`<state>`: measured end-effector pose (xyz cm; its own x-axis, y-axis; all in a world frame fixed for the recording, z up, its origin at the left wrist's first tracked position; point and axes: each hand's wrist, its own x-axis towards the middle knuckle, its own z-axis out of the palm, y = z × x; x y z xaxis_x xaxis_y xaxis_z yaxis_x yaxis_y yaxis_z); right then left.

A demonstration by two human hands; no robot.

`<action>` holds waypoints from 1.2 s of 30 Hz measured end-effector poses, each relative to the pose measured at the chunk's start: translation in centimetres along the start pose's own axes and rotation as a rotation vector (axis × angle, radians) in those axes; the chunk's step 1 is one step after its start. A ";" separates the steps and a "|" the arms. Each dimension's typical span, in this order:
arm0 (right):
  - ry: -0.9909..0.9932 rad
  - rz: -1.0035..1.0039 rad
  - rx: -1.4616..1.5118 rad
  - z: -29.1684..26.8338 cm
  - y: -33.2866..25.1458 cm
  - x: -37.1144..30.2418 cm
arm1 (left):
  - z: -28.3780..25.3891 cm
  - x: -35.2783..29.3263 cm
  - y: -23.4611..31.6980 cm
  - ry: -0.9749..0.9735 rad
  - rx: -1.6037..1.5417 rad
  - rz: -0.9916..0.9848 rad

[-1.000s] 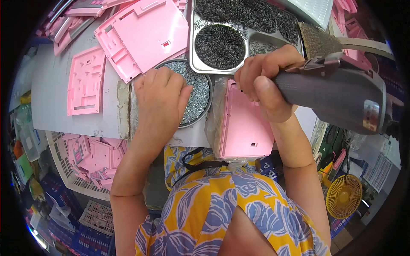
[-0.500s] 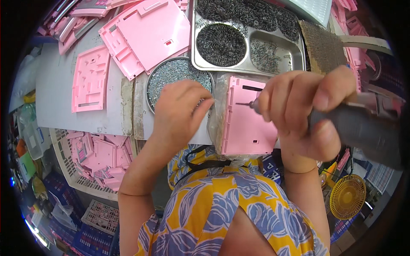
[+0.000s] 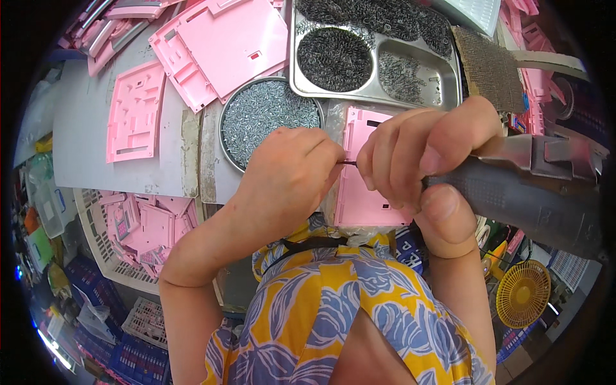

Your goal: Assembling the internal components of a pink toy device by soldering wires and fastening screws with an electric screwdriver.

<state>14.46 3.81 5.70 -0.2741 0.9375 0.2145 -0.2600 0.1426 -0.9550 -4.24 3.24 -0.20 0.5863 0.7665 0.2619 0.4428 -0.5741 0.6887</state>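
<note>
Above the pink panel (image 3: 359, 204), our right hand (image 3: 430, 157) grips the power screwdriver (image 3: 513, 196); our closed left hand (image 3: 289, 163) meets its bit (image 3: 349, 163).

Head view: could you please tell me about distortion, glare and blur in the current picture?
In the head view, fisheye distortion, with the scene ending in a curved black border; in the head view, bright glints on the steel tray; also in the head view, the dark power tool in the right hand looks slightly soft.
</note>
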 end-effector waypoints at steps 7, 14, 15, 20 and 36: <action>-0.029 0.034 0.002 0.1 0.2 -0.2 | -0.3 1.1 -0.8 -0.149 -0.039 0.110; -0.044 -0.001 0.041 -1.8 2.6 -0.3 | -1.4 -0.7 -2.0 0.072 -0.179 -0.285; -0.066 0.005 -0.018 -1.8 2.5 -0.3 | -0.9 -1.3 -2.2 0.049 -0.148 -0.252; -0.222 0.039 -0.436 -1.4 2.0 -0.2 | -0.7 -2.2 -0.6 -0.002 -0.330 -0.377; -0.128 -0.031 -0.071 -0.7 3.2 -0.2 | 1.8 -4.6 -1.7 0.077 -0.028 -0.062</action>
<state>14.32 4.27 2.45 -0.3836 0.8848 0.2646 -0.2057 0.1974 -0.9585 -6.47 0.21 -3.81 0.5042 0.8209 0.2681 0.4569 -0.5171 0.7238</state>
